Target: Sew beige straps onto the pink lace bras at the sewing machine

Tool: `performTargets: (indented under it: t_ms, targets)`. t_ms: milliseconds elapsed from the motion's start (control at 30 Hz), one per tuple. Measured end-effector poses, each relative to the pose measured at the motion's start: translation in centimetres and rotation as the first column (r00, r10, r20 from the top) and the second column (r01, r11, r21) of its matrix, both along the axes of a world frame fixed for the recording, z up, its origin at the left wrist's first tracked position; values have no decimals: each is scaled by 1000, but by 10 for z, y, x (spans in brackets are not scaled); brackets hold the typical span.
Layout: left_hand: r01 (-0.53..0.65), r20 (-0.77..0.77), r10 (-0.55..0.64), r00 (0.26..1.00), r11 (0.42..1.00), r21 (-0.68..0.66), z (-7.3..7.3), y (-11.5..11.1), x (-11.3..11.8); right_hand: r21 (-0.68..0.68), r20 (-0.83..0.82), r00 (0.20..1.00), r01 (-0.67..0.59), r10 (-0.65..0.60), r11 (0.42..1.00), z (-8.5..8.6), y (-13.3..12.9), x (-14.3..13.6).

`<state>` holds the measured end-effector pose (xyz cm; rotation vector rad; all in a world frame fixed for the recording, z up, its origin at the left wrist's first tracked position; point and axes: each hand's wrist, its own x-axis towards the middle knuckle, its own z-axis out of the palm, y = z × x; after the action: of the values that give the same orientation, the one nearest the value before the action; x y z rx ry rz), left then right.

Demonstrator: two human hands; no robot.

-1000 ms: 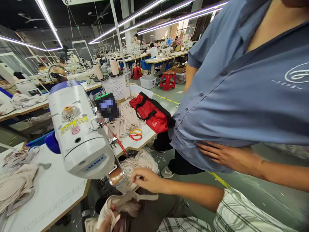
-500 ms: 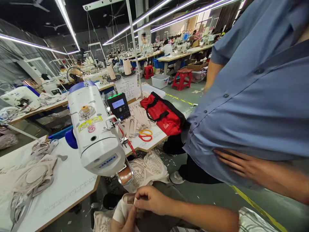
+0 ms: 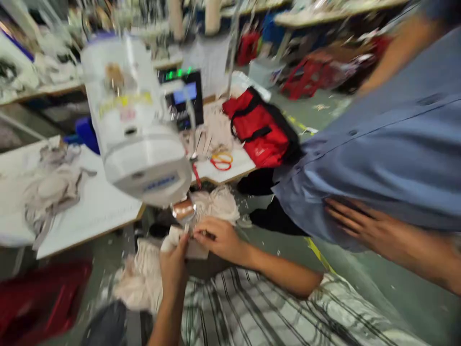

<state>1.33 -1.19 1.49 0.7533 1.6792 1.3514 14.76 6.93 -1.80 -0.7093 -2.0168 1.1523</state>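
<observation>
Close below the head of a white sewing machine, my left hand pinches a pale fabric piece. My right hand is closed on the same piece, its fingertips near those of the left. The picture is smeared by motion, so the fabric's edge between the fingers is unclear. Beige lace fabric lies just beyond my hands, under the machine's front end. More beige fabric hangs at the left of my left hand.
On the white table are beige garments, orange-red scissors, pale strips and a red bag. A person in a blue shirt stands at the right, a hand on the shirt. A red stool is lower left.
The view has tilted down, bringing my forearms, striped shirt and the red stool into sight. Both hands still hold the fabric and now appear higher in the picture.
</observation>
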Motion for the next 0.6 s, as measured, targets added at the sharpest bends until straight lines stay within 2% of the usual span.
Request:
performTargets:
  t_ms: [67,100,200,333,600]
  targets:
    - [-113,45,119,992,988,-104,-17,-3,4,164,44,999,-22,15,986,-1,0,-2]
    - [-133,70,142,987,984,-116,-26,-4,5,190,65,998,-31,19,981,-4,1,-4]
    - [-189,198,185,963,982,3,-42,-8,10,204,79,996,16,-33,979,-12,0,-8]
    - [-216,276,201,940,976,27,-41,-10,15,174,101,992,53,-71,983,-15,-2,-5]
    - [-178,100,183,978,983,-55,-32,-9,10,210,92,992,60,-81,976,-17,4,-6]
